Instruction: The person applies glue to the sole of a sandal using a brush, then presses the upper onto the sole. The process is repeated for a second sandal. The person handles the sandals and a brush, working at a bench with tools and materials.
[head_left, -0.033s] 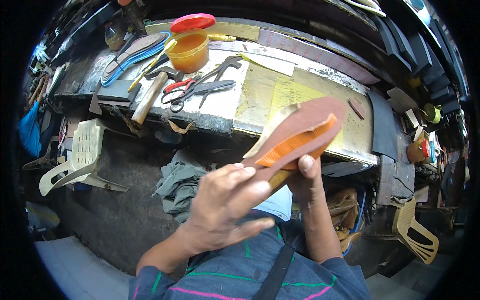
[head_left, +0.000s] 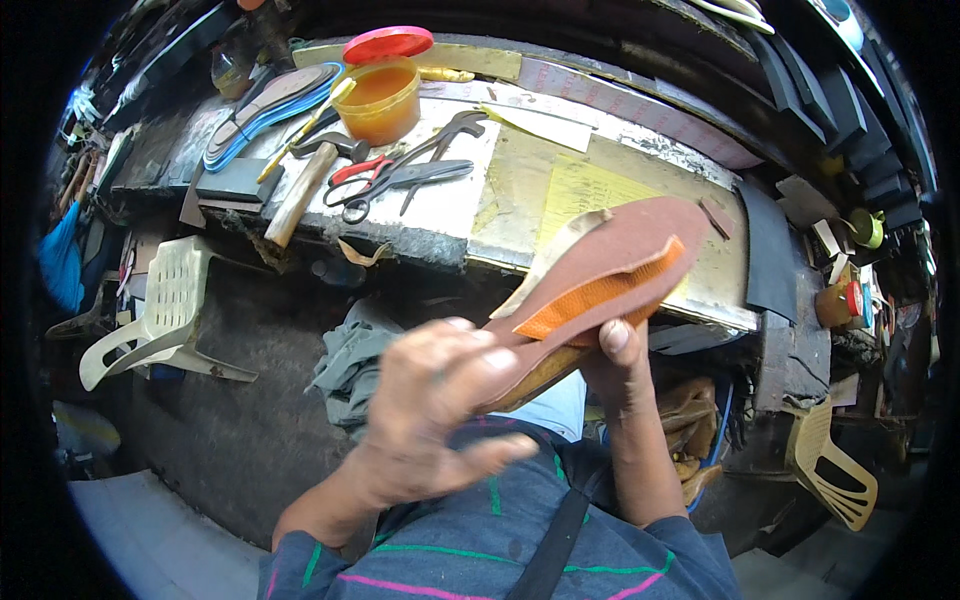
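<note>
1. Head view: the blurred left hand (head_left: 425, 395) has drawn slightly back, baring more of the brown sole (head_left: 640, 225)'s lower edge, perhaps a grip adjustment.
2. Its fingers spread loosely, thumb apart; contact is unclear. The right hand (head_left: 615, 365) grips the sole's near edge.
3. Orange-stripped, the sole is raised before the bench (head_left: 445, 235).

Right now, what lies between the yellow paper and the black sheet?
Head view: a small brown scrap on the bench; the held sole hides some of the gap.
</note>
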